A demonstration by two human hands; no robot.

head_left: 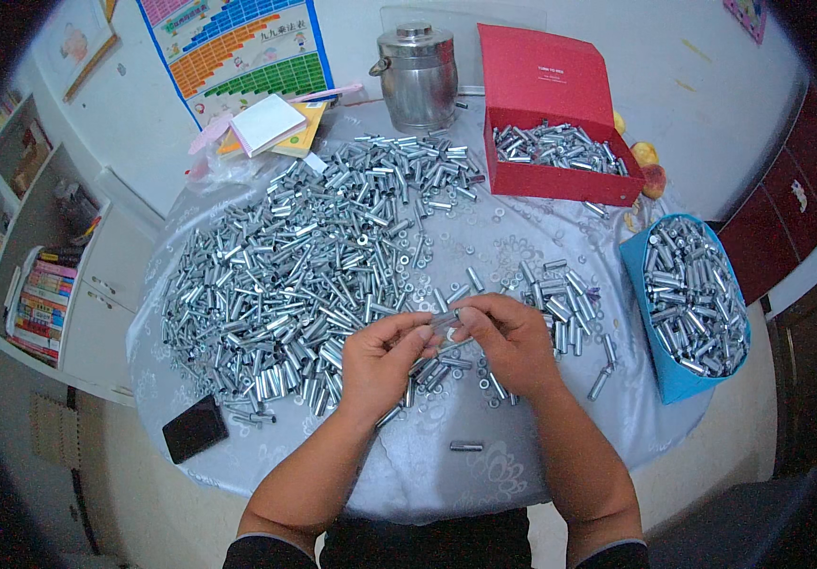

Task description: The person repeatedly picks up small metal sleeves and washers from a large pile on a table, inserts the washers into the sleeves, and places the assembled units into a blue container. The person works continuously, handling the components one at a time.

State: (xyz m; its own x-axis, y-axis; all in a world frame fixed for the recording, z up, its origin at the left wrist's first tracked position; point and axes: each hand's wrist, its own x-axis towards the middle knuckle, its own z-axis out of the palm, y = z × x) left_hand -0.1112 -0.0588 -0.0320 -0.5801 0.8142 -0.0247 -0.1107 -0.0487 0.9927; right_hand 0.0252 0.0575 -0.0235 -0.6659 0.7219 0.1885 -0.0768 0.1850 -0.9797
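Observation:
My left hand (377, 365) and my right hand (515, 349) meet above the middle of the table, thumbs and fingers pinched. Between their fingertips is a small silvery metal piece (445, 322), blurred and partly covered; it looks like a bolt with a sleeve. A large heap of metal sleeves and bolts (285, 275) spreads to the left and behind my left hand. Beyond and right of my right hand lies a looser group of sleeved bolts (570, 299). Scattered washers (418, 256) lie between the two groups. One lone metal sleeve (466, 446) rests near the front edge.
An open red box (560, 185) of metal parts stands at the back right. A blue container (660, 322) full of sleeved bolts is at the right edge. A steel pot (418, 81), notepads (266, 125) and a dark phone (195, 430) also sit on the cloth-covered table (408, 484).

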